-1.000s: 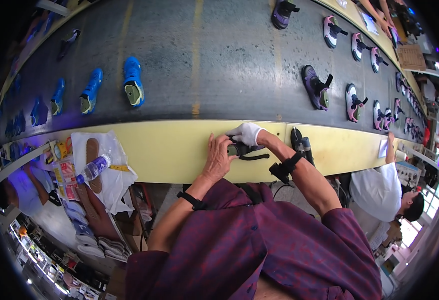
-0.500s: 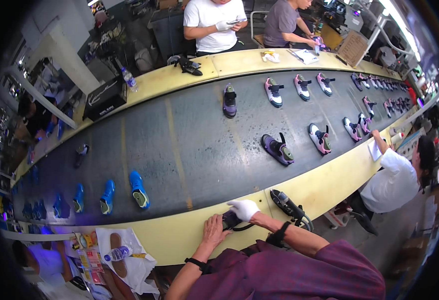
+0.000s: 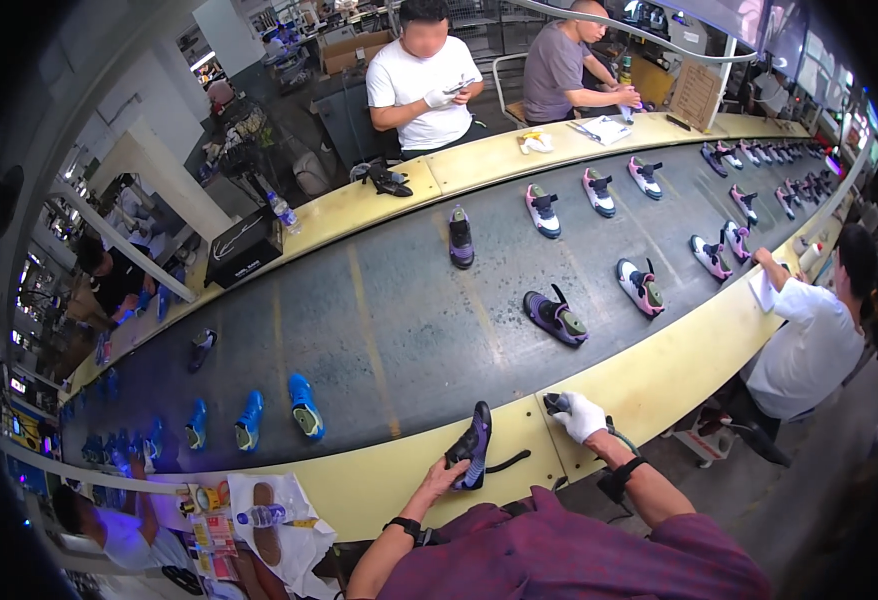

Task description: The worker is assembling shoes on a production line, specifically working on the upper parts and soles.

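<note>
My bare left hand (image 3: 441, 477) is closed around the heel end of a dark purple and black shoe (image 3: 476, 440). The shoe is tilted toe-up over the cream ledge, its black strap (image 3: 509, 462) hanging loose to the right. In a white glove, my right hand (image 3: 585, 418) grips a black hand tool (image 3: 556, 403) with a hose, at the ledge's seam. My glove hides much of the tool. Beyond my hands, a similar dark purple shoe (image 3: 555, 319) lies on the grey conveyor belt (image 3: 359, 340).
Blue shoes (image 3: 307, 408) line the belt at the left; white and pink shoes (image 3: 640, 288) stand at the right. A co-worker in white (image 3: 809, 340) reaches in from the right. Two people stand across the belt. A black box (image 3: 244, 245) and bottle (image 3: 283, 212) sit on the far ledge.
My right hand has left the shoe and moved right onto the black tool. My left hand has tipped the shoe toe-up. The view has shifted slightly.
</note>
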Tool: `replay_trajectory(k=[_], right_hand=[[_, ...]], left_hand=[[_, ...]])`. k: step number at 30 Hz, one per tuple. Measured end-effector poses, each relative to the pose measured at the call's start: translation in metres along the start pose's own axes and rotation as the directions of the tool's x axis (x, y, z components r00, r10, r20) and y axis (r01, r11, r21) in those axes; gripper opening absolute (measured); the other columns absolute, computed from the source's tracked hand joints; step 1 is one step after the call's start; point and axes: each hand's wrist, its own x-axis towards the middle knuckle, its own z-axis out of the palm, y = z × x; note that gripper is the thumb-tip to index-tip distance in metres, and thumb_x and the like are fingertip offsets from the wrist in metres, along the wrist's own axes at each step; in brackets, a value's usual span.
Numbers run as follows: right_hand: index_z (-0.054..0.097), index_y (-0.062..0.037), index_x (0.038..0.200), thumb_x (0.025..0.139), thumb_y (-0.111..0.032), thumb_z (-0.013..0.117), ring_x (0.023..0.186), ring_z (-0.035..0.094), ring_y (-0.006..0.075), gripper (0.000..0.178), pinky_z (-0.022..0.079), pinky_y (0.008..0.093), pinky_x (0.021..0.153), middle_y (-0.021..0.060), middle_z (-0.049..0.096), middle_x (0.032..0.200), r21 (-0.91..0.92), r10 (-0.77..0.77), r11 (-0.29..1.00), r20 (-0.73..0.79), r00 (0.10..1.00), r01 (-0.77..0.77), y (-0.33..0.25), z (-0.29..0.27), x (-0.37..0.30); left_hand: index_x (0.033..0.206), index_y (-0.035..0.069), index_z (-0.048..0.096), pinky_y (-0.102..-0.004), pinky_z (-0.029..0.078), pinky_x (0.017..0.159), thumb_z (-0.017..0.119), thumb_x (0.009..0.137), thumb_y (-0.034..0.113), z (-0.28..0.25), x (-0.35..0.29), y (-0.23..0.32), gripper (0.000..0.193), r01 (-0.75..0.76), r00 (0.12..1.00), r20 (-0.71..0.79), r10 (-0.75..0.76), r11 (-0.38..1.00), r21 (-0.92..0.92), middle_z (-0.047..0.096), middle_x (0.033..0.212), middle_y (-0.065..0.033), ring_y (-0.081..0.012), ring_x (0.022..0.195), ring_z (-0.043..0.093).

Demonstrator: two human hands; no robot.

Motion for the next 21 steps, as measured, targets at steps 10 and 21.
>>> replay_trajectory(k=[10,21], right_hand=[[0.074,-0.0094,0.120,0.087,-0.047,0.081,0.105,0.074,0.0411,0.051,0.058,0.0468,0.091,0.0207,0.077,0.112,-0.054,0.127,0.992,0.293,0.948,-0.116,-0.016,-0.020,0.025],[0.073,-0.0123,0.119,0.083,-0.051,0.086,0.089,0.076,0.0395,0.055,0.060,0.0452,0.080,0.0164,0.079,0.096,0.122,-0.206,0.979,0.523,0.827,0.166,-0.132,0.022,-0.019]], left_hand=[[0.161,0.001,0.034,-0.0427,0.057,0.101,0.071,0.102,0.025,-0.015,0.014,-0.032,0.073,-0.066,0.997,0.043,0.070,0.995,-0.078,0.058,0.148,-0.0135,-0.0257,0.126,0.063],[0.153,-0.001,0.043,-0.0358,0.052,0.096,0.067,0.101,0.018,-0.009,0.005,-0.006,0.060,-0.126,0.990,0.047,0.129,0.990,-0.069,0.064,0.127,-0.0128,-0.0205,0.114,0.062]])
